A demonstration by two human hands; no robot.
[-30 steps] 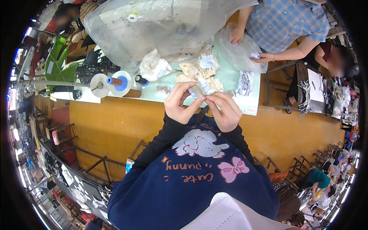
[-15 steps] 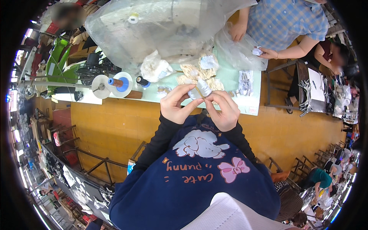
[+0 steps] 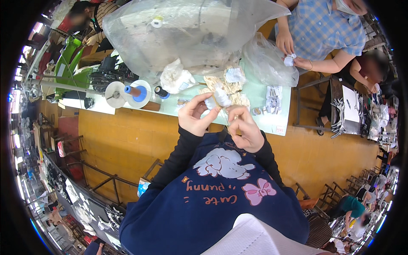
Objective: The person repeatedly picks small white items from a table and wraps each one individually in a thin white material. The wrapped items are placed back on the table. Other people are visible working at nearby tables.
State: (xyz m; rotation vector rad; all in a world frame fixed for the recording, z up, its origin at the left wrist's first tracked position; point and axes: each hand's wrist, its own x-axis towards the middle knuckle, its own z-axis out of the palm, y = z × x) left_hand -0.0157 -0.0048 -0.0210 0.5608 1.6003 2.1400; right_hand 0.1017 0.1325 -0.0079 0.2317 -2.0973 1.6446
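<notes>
Over the table's near edge, my left hand (image 3: 194, 115) pinches a small pale bundle (image 3: 223, 98) that looks like folded whitish-blue fabric. A thin tan tie (image 3: 215, 101) runs round it. Lower and to the right, my right hand (image 3: 246, 131) has its fingers closed in a pinch on a loose strand of this tie, which stretches between the two hands. Just beyond lie crumpled cream cloth pieces (image 3: 214, 83) with another pale bundle (image 3: 235, 75) on top. Several similar tied bundles (image 3: 273, 102) are grouped to the right on the pale green table (image 3: 278, 119).
A large clear plastic sheet (image 3: 178, 42) covers the table's far side. At left stand a brown-and-blue thread cone (image 3: 137, 91), a black spool (image 3: 161, 92) and a white bag (image 3: 175, 78). Across the right corner, a co-worker in a checked shirt (image 3: 318, 32) handles a white piece (image 3: 290, 59).
My right hand has drawn down and away from the bundle, pulling the strand out. My left hand stays with the bundle. The co-worker's two hands have come together on the white piece.
</notes>
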